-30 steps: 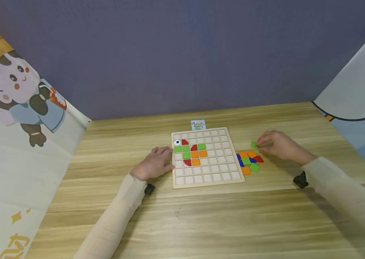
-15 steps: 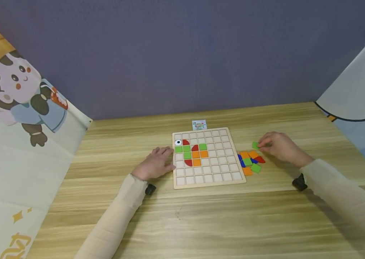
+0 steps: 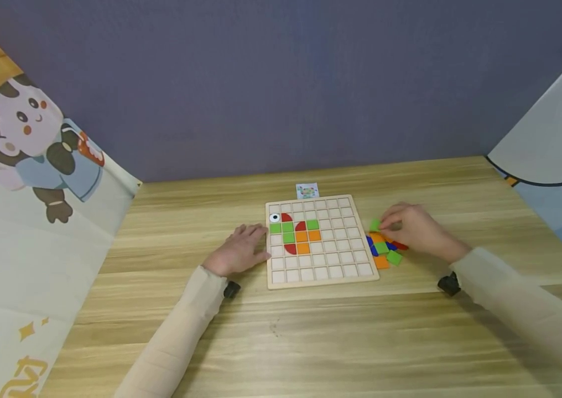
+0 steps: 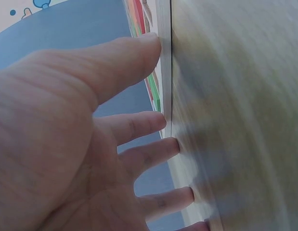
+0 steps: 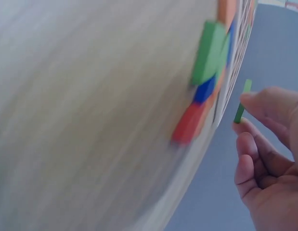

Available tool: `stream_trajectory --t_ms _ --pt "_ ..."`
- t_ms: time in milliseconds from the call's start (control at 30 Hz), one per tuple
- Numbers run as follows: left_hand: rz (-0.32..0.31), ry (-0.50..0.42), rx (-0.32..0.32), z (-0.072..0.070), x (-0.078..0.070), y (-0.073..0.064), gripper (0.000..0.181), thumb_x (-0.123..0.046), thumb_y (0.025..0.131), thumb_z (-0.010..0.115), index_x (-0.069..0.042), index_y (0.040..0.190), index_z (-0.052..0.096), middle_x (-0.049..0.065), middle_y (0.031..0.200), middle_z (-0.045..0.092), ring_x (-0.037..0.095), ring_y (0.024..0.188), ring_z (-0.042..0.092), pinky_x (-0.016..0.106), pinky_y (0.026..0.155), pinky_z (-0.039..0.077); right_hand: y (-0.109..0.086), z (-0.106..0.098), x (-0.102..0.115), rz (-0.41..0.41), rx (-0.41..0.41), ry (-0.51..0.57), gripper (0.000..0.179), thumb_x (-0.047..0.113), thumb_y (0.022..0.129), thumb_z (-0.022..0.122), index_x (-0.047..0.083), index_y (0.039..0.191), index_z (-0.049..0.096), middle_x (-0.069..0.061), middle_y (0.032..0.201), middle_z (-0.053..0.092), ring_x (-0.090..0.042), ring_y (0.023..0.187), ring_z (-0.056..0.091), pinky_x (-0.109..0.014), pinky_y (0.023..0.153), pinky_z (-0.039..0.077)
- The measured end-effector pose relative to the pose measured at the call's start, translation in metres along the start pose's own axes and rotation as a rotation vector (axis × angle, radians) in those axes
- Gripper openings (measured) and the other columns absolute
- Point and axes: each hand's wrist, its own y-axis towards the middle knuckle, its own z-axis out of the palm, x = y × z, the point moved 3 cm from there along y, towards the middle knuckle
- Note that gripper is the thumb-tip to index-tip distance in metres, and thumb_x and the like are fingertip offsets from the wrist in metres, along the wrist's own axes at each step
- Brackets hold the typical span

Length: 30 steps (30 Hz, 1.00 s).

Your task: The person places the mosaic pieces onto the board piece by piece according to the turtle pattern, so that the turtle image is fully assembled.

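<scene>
Pinching green tile (image 3: 375, 225) in fingertips of right hand (image 3: 414, 228), just right of grid board (image 3: 331, 258) and near loose tiles (image 3: 381, 249) beside its right edge; touching board's left edge with left hand (image 3: 236, 253), fingers spread apart.

The tile (image 3: 375, 225) in the right hand (image 3: 417, 229) is green. Loose tiles (image 3: 382, 249) near it are orange, green, blue and red. The pale grid board (image 3: 338, 246) by the left hand (image 3: 236, 251) has 4 green squares (image 3: 288, 237), 3 orange squares (image 3: 302, 236), 3 red pieces (image 3: 290, 249) and 1 black-and-white eye (image 3: 274, 218).
</scene>
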Motion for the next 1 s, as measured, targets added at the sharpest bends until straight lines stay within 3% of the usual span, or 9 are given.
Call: stream_trajectory --t_ms 200,433,667,833,1000 --pt "-0.011 0.003 0.012 0.001 0.001 0.001 0.068 -0.042 0.095 0.053 -0.009 0.149 0.027 0.011 0.154 0.022 0.041 0.139 0.013 0.052 0.112 0.013 0.010 0.012 0.023 -0.096 0.037 0.034 0.016 0.005 0.076 0.078 0.009 0.092 0.077 0.000 0.099 0.066 -0.017 0.087 0.058 -0.028 0.066 0.054" --pt "0.003 0.003 0.012 -0.001 -0.001 0.000 0.069 -0.042 0.095 0.053 -0.008 0.149 0.027 0.012 0.154 0.022 0.042 0.138 0.013 0.053 0.112 0.013 0.020 0.025 0.054 -0.160 0.093 0.072 0.013 0.005 0.078 0.076 0.009 0.090 0.076 0.003 0.096 0.064 -0.017 0.086 0.058 -0.029 0.067 0.052" --pt "-0.009 -0.001 0.017 -0.001 -0.001 -0.001 0.068 -0.041 0.095 0.054 -0.008 0.149 0.027 0.011 0.154 0.021 0.042 0.139 0.013 0.052 0.112 0.012 0.039 0.050 0.084 -0.257 0.177 0.090 0.012 0.007 0.080 0.075 0.011 0.091 0.076 0.007 0.089 0.061 -0.011 0.082 0.056 -0.028 0.070 0.051" --pt "-0.006 0.004 0.018 0.000 -0.001 0.001 0.068 -0.042 0.095 0.053 -0.008 0.149 0.027 0.011 0.154 0.022 0.041 0.139 0.013 0.051 0.112 0.013 0.048 0.061 0.096 -0.256 0.233 0.095 0.012 0.005 0.079 0.075 0.010 0.091 0.077 0.007 0.083 0.057 -0.009 0.074 0.051 -0.026 0.064 0.048" --pt "-0.005 0.003 0.018 0.000 -0.001 0.001 0.068 -0.042 0.095 0.053 -0.009 0.149 0.027 0.011 0.154 0.021 0.041 0.139 0.012 0.051 0.112 0.012 0.049 0.063 0.101 -0.258 0.233 0.091 0.012 0.004 0.078 0.075 0.008 0.089 0.077 0.006 0.082 0.055 -0.010 0.074 0.049 -0.025 0.063 0.047"
